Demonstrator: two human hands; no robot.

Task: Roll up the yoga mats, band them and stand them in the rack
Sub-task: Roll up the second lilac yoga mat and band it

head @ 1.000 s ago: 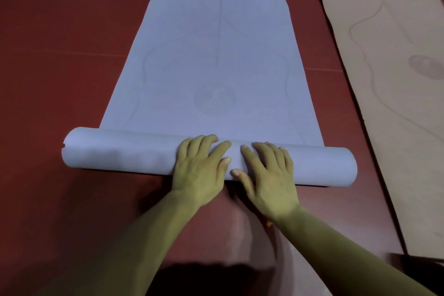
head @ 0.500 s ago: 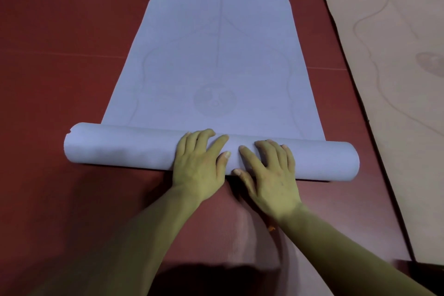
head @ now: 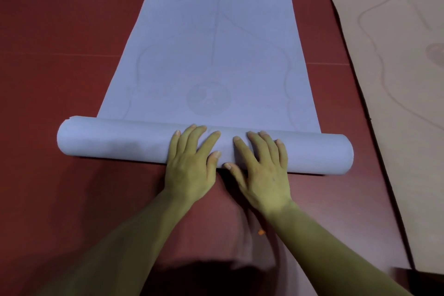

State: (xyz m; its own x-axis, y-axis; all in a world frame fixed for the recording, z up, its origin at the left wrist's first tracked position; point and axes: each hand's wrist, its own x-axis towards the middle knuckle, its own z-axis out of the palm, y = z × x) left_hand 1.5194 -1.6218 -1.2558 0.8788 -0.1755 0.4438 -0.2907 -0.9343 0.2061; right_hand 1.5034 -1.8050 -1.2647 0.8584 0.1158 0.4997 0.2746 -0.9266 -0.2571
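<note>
Lilac mat [head: 216,43]; left hand [head: 189,170], right hand [head: 262,173] press its roll flat-fingered; tan mat [head: 396,79] beside.

Likely a yoga or exercise room: a dark red floor [head: 60,79] carries a half-rolled lilac yoga mat [head: 216,43] at 12 o'clock and a beige mat [head: 396,79] unrolled at 2 o'clock.

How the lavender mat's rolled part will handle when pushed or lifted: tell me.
The roll is a round cylinder, so pushed it probably rolls easily. Its flat part lies limp; lifted unbanded, it likely sags and unwinds.
</note>
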